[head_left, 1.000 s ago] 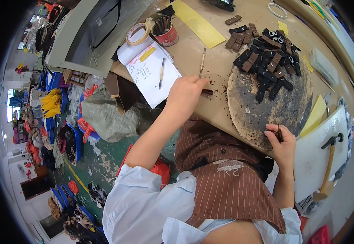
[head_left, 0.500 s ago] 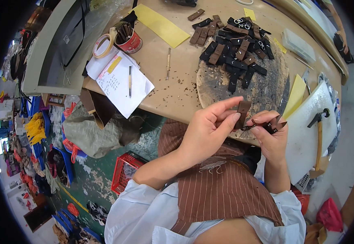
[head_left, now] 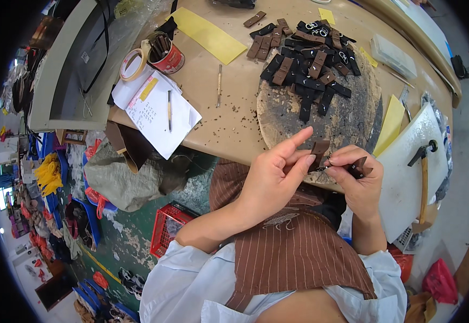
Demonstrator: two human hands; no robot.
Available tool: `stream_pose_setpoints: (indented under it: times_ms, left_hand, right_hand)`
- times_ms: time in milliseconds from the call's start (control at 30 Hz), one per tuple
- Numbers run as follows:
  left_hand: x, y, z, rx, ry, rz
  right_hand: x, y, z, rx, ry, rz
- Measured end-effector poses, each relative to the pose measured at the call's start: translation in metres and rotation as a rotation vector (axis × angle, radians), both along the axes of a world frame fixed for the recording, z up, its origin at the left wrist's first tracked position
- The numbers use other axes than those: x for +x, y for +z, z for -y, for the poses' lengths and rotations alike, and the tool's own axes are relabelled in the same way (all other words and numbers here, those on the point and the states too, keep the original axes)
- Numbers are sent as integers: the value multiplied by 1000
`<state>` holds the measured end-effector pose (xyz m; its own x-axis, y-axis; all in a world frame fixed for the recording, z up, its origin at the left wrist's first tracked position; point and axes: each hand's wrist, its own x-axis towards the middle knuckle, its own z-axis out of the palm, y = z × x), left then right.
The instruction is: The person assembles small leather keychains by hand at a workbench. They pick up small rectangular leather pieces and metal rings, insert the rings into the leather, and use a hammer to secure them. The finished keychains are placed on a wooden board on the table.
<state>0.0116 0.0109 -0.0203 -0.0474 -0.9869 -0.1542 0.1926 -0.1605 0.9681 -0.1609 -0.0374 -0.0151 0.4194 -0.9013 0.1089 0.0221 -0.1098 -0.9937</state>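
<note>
My left hand point(head_left: 272, 171) pinches a folded brown leather tab point(head_left: 319, 152) between thumb and fingers, its index finger stretched out. Right beside it, the fingertips of my right hand point(head_left: 361, 188) are closed on a small part at the tab's lower end, too small to make out. More brown leather tabs point(head_left: 359, 167) are tucked between the fingers of that hand. Both hands are over the near edge of a round, worn wooden block point(head_left: 350, 121). On the block's far side lies a heap of black and brown leather tabs point(head_left: 307, 81), some with metal rings.
To the left are a notebook point(head_left: 156, 118), a pen-like tool point(head_left: 219, 86), a tape roll point(head_left: 133, 65) and a red can point(head_left: 171, 60) of brown strips. A hammer point(head_left: 423, 183) rests on a white board point(head_left: 401, 199) at right. Below stands a red crate point(head_left: 162, 231).
The tab in my left hand has tilted and dropped slightly. My right fingers have drawn in closer around its lower end. The view has shifted a little.
</note>
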Motion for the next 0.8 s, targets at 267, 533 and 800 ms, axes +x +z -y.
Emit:
stream_pose_setpoints:
  times_ms: [267, 533, 800]
  left_hand:
    - [-11, -4, -3, -16, 102, -125]
    - [-8, -8, -6, 150, 40, -191]
    - [-12, -10, -11, -3, 79, -145]
  right_hand:
    - [2, -6, 6, -33, 48, -113]
    - [-1, -13, 6, -13, 40, -25]
    - [9, -2, -6, 237, -55, 48]
